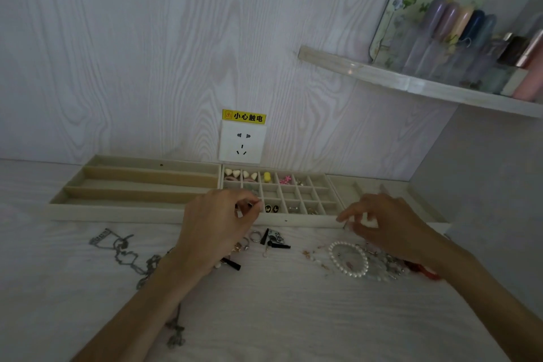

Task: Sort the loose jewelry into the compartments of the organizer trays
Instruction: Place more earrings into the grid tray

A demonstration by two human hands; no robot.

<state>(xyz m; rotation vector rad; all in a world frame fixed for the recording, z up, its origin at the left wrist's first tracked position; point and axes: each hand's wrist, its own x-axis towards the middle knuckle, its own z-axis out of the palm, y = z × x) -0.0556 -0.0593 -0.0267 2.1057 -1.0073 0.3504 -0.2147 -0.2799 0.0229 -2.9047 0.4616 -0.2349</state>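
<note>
Left hand (216,225) is pinching some tiny piece, can't tell what, right over the front edge of the grid tray (305,222), fingers curled tight. Right hand (388,225) hovers beside it, fingers loose and spread, holding nothing. Pearl bracelet (348,258), rings (255,236) and a silver chain (126,256) lie loose on the table (279,317).
</note>
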